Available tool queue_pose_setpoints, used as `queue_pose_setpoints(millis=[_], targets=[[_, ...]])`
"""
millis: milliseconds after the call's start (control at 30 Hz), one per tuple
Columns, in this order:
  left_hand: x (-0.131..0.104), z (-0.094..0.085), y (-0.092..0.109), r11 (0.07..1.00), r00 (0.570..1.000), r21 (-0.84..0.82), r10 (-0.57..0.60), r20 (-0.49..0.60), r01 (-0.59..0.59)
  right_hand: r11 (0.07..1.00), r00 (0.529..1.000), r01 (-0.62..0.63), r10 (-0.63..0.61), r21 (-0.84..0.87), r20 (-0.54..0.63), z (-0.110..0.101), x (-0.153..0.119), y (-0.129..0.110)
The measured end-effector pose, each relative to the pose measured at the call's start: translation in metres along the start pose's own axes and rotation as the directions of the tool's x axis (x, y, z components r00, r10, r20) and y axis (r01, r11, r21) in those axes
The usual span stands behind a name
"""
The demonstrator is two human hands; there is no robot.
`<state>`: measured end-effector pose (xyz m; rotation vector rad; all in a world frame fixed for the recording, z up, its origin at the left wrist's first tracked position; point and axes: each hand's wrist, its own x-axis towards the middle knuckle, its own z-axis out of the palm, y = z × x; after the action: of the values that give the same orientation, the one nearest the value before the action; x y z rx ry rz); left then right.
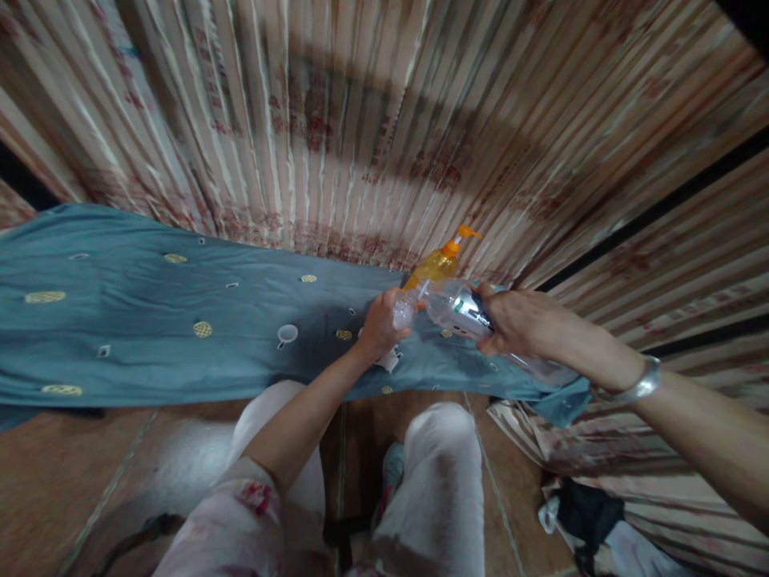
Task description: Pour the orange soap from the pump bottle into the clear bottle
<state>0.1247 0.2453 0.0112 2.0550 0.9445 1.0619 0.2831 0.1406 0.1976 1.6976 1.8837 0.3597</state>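
My left hand is closed around a small clear plastic container above the cloth-covered surface. In my right hand is a larger clear plastic bottle with a silvery label. The bottle is tilted with its neck pointing left, at the small container's opening; I cannot tell whether they touch or whether liquid flows. Just behind both hands stands a pump bottle of yellow-orange liquid with an orange pump head. Beneath my left hand lies a small white piece, partly hidden.
A blue-green patterned cloth covers the long narrow surface. On it, to the left, is a small white round item. A pleated curtain hangs behind and at the right. Dark cloth lies low at the right.
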Motion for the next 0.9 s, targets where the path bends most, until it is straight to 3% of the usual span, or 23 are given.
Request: queue_pose_setpoints(millis=[333,900], targets=[[0.0003,0.0016,-0.0043,0.999,0.999,-0.006,0.035,-0.007,-0.035,1.000,0.999,-0.013,0.013,-0.001,0.045,-0.0036,-0.0004,-0.0015],[-0.0001,0.0022,-0.0029,1.000,1.000,0.005,0.019,-0.008,-0.019,0.999,0.999,-0.042,0.042,-0.011,0.002,-0.0097,-0.0058,-0.0085]])
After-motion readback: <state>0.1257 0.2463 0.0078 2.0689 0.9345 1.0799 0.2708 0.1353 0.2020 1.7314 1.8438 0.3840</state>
